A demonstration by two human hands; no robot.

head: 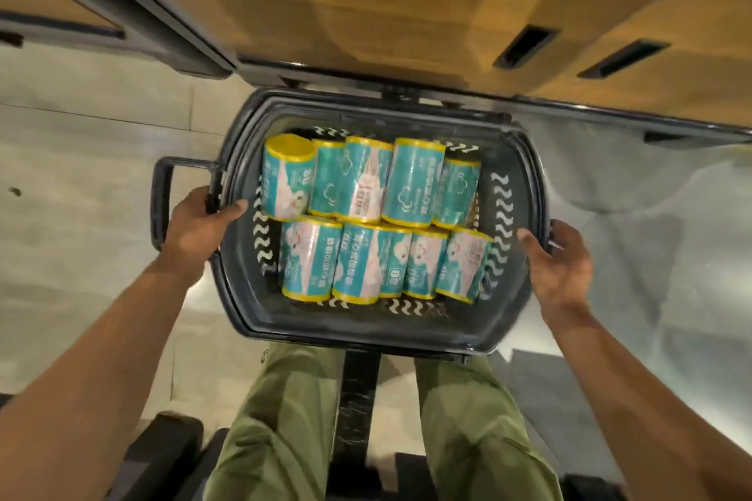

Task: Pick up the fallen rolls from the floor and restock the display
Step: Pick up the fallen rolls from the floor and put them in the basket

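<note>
Pale floor [81,126] under a dark basket [358,331], frame centre. Inside: approx. ten teal rolls [411,183] in two rows, mostly on their sides. Film-wrapped, so prob. light, squashy, a bit slick; take each round its middle. Left hand [199,232] clamps the rim at 9 o'clock, thumb inside; right hand [563,260] curls over it at 3. Wood-fronted unit [407,4] at 12.

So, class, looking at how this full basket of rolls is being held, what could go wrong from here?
1. The left hand and right hand grip the basket only by its side rims; a slip could tip it.
2. The rolls lie loose in two rows, so a tilt may spill them.
3. The side handle sticks out and might catch the cabinet ahead.
</note>
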